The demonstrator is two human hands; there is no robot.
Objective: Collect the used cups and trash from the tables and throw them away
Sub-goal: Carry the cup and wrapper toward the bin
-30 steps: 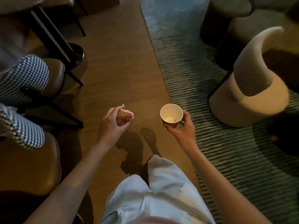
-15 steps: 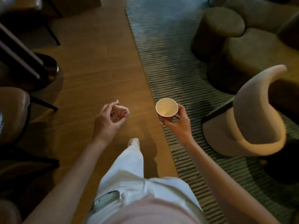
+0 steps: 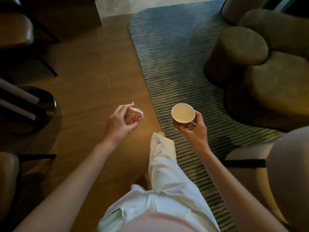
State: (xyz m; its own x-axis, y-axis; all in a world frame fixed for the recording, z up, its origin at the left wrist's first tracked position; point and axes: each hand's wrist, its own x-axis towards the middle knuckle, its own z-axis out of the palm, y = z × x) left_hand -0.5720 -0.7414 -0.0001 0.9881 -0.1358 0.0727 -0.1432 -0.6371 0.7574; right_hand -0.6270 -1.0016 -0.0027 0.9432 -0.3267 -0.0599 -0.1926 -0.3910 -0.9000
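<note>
In the right hand (image 3: 194, 129), an upright, near-empty paper cup (image 3: 183, 113).

**Lounge floor and seating, seen from my head camera**

Below me, a brown wood-plank floor (image 3: 87, 77) meets a grey-green striped rug (image 3: 168, 52) at right. Rounded olive poufs (image 3: 237, 52) sit on the rug; a pale curved chair (image 3: 287, 173) stands at lower right. Dark-legged brown chairs (image 3: 15, 29) line the left. Lighting is dim and warm.
</note>
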